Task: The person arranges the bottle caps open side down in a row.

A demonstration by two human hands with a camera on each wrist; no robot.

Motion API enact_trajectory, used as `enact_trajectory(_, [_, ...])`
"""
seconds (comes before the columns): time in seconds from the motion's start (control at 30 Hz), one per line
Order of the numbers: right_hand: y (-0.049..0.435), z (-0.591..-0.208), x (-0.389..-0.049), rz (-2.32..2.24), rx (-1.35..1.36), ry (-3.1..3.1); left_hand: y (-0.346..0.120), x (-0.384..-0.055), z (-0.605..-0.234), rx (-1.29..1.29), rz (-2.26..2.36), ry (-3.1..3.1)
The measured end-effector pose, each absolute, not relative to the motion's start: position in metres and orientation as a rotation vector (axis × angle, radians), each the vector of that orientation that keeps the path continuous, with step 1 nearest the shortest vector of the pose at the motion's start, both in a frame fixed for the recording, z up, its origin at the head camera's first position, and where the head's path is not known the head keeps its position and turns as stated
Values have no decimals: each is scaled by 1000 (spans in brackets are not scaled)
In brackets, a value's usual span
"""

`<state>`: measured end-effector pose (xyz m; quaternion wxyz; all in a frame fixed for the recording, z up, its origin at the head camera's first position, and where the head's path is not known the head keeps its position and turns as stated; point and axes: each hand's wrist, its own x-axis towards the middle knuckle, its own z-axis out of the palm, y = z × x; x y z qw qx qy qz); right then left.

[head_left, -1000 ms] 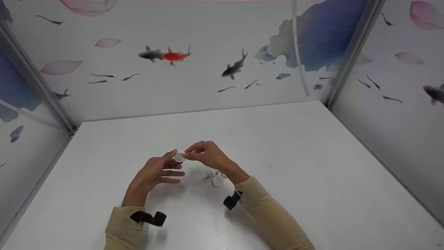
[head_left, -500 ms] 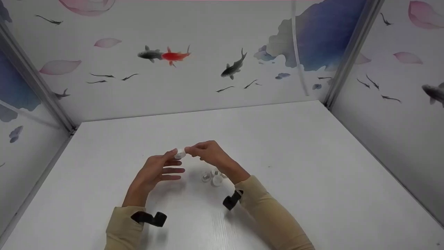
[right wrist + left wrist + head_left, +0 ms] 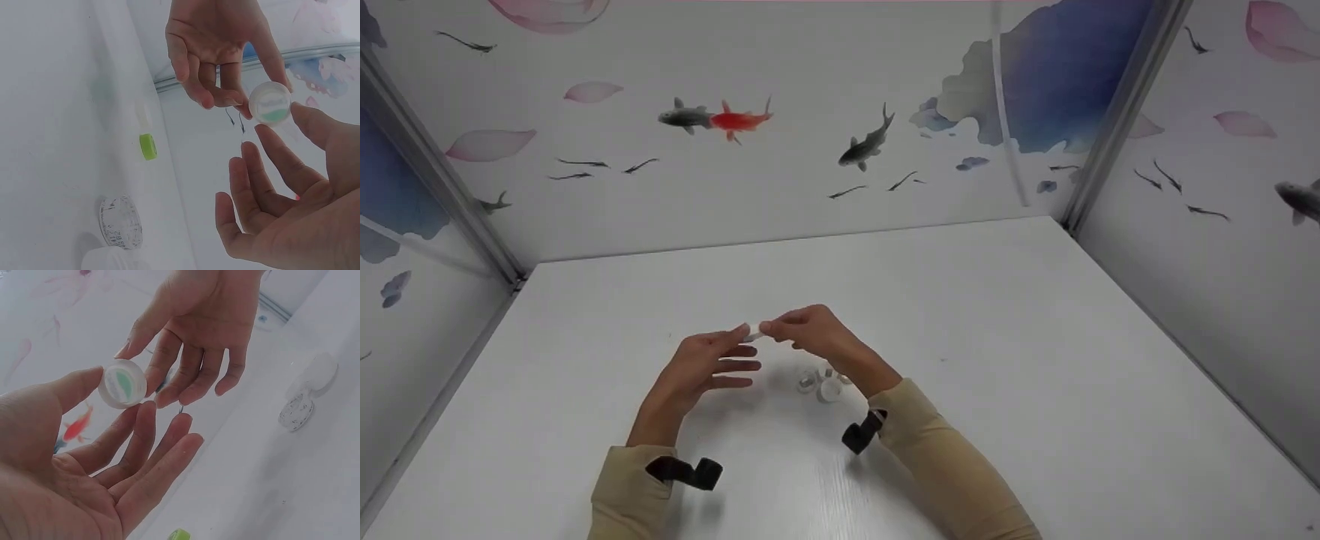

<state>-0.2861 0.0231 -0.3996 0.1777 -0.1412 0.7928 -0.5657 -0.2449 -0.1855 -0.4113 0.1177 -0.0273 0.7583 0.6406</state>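
In the head view, just left of centre, the held round piece (image 3: 754, 334) is mostly hidden between left hand (image 3: 697, 367) and right hand (image 3: 810, 330); the small pieces (image 3: 808, 381) lower down are too tiny to make out; the bottom edge crops a green piece (image 3: 179, 535) in the left wrist view and a white piece (image 3: 107, 260), lower left, in the right wrist view

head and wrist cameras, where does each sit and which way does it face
Head: worn on the head, facing forward and down over the table toward the wall; left hand, right hand and sleeves show.
Left wrist: on the left wrist, facing the small round piece; left hand near, right hand beyond.
Right wrist: on the right wrist, facing the same piece; right hand near, left hand beyond.
Both wrist views share this piece and both hands.
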Motion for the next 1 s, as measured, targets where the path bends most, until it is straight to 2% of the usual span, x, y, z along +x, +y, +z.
enact_trajectory(0.27, [27,-405,-289,-1651,-478,2176,-185,-247,-419,33,1848,2340])
enact_trajectory(0.57, [25,-410,-294,-1671,-556,2178,-181,-251,-424,41,1881,2399])
enact_trajectory(1.0, [10,-408,-318,-1549,-556,2250,-183,-273,-422,-150,1868,2453])
